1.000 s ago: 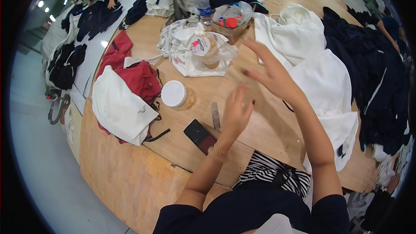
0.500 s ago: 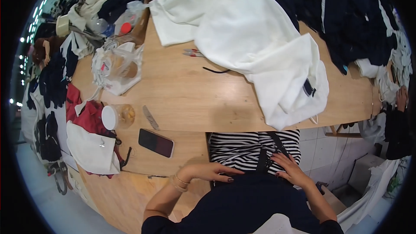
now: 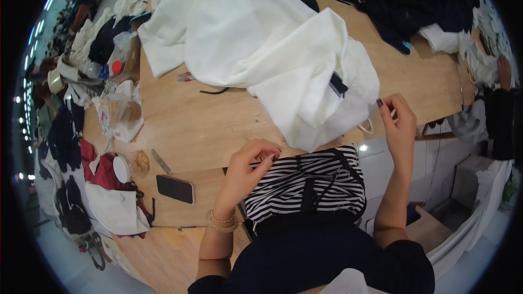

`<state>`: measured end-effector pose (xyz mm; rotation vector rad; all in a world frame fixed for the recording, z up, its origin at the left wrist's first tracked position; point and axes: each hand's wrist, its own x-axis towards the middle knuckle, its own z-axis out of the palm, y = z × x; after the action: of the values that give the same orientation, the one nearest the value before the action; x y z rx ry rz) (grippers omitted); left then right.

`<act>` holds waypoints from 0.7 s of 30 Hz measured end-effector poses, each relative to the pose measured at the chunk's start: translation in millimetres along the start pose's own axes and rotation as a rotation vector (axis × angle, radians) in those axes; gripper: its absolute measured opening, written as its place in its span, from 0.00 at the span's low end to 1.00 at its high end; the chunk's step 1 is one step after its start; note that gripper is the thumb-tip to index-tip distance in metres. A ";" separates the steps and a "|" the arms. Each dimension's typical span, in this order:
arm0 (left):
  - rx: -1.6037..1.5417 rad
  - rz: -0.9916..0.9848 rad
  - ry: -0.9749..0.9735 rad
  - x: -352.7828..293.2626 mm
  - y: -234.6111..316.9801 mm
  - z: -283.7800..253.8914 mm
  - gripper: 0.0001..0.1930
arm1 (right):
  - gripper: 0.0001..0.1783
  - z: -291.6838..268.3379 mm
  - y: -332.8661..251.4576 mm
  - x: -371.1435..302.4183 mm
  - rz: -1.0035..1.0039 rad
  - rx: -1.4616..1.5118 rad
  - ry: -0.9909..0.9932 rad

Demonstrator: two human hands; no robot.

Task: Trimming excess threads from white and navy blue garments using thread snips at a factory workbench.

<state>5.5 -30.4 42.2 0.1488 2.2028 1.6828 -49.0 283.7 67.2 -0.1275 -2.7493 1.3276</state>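
A crumpled white garment [image 3: 294, 76] lies across the table in front of me, with a dark label [image 3: 338, 84] on it and a thin white loop at its near right edge. My right hand [image 3: 399, 117] hovers just right of that edge, fingers bent and thumb apart, holding nothing. Over the near table edge, above my striped lap, my left hand [image 3: 248, 170] hangs in the air. Its fingers curve loosely toward the thumb, and nothing shows between them. Thread snips [image 3: 186, 77] with red on them and a black strip [image 3: 214, 91] lie beside the garment.
On the left are a phone [image 3: 175, 189], a grey blade-like tool [image 3: 161, 161], a lidded jar [image 3: 140, 163], red and white cloth and a plastic bag [image 3: 122, 114]. Dark garments [image 3: 414, 5] heap at the far right. Another person's hand [image 3: 504, 71] shows at the right rim.
Both hands have risen from my lap, the right one up beside the garment, the left one to the table edge. The view has shifted, so the table things sit further left.
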 end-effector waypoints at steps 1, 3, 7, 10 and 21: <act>0.085 0.064 0.115 4.8 2.5 6.3 0.06 | 0.04 0.6 10.6 1.3 -0.029 -0.079 0.094; 0.083 0.089 0.149 17.0 3.8 19.2 0.05 | 0.04 3.2 36.3 2.6 0.009 -0.034 0.157; 0.153 0.242 0.277 54.9 24.4 48.5 0.09 | 0.04 10.3 72.2 3.4 0.083 0.096 0.309; 0.377 0.303 0.372 110.2 52.3 86.4 0.22 | 0.05 16.0 92.5 10.2 0.072 0.130 0.372; -0.052 0.353 1.738 -4.1 24.7 -172.5 0.14 | 0.06 20.6 118.5 23.3 0.130 0.186 0.331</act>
<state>-53.8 -181.8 105.1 -1.6029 3.2213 2.4460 -70.0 343.8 -37.5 -0.4736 -2.3669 1.4371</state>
